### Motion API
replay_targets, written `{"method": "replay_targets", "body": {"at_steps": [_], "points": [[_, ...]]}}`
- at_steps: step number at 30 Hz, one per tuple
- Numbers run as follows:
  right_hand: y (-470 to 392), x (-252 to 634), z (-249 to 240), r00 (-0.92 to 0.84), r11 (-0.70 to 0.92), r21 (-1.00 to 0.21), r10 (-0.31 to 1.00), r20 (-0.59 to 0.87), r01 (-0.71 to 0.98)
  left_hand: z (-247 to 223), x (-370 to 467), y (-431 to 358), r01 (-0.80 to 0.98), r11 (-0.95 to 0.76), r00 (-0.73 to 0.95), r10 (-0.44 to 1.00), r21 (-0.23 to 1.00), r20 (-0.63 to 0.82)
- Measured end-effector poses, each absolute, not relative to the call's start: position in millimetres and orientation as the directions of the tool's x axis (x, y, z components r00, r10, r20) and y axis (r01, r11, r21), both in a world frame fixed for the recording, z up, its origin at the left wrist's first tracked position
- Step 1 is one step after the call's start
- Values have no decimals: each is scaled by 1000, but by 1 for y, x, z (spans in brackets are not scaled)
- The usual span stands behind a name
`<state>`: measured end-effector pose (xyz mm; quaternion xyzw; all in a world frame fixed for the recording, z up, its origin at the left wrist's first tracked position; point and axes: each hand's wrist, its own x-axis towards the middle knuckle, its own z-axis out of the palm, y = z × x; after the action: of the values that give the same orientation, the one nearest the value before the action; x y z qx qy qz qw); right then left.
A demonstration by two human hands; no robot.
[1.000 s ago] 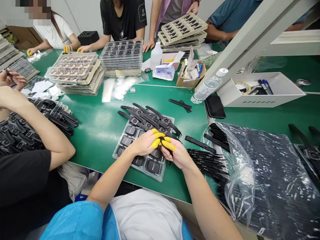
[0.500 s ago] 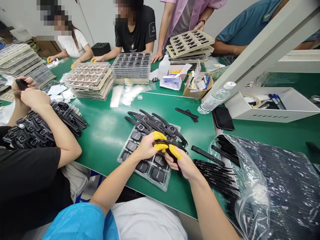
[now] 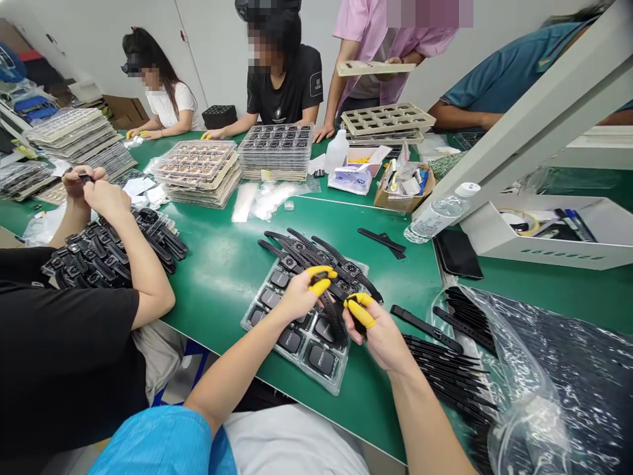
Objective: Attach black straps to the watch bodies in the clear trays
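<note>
Between yellow-capped fingertips, my left hand pinches a dark smartwatch, mostly hidden by the fingers. A black perforated strap curves down below that hand, over the tray. To its right, my right hand is closed on a black watch strap, largely covered by its capped fingers. Under both hands lies a clear plastic tray with square black watch faces in its pockets. Several strapped watches are heaped across the tray's far end.
Loose straps and a plastic bag of straps lie at the right. A water bottle, phone and white bin stand beyond. A co-worker's arm and watch pile are left; stacked trays stand behind.
My hands have moved apart, the right one drawing away to the right and down. The strap now shows between them. Across the table, a person in pink has lifted a tray.
</note>
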<state>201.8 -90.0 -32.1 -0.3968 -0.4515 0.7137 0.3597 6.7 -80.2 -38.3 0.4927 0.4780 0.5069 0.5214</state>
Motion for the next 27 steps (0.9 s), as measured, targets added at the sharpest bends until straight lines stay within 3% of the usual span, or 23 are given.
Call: {"method": "replay_targets", "body": {"at_steps": [4, 7, 13, 27], "points": [[-96, 193, -32, -459, -353, -925, 851, -254, -144, -41, 8, -88, 370, -365, 290, 919, 854, 267], [-97, 192, -34, -478, -354, -927, 840, -259, -120, -41, 5, -90, 477, -443, 407, 877, 760, 256], [-96, 196, -38, -531, -371, -919, 810, -249, -136, -40, 3, -90, 516, -442, 443, 871, 734, 213], [-98, 188, -32, -485, -472, -804, 832, -269, -363, -38, 3, -92, 479, -497, 429, 852, 723, 301]]}}
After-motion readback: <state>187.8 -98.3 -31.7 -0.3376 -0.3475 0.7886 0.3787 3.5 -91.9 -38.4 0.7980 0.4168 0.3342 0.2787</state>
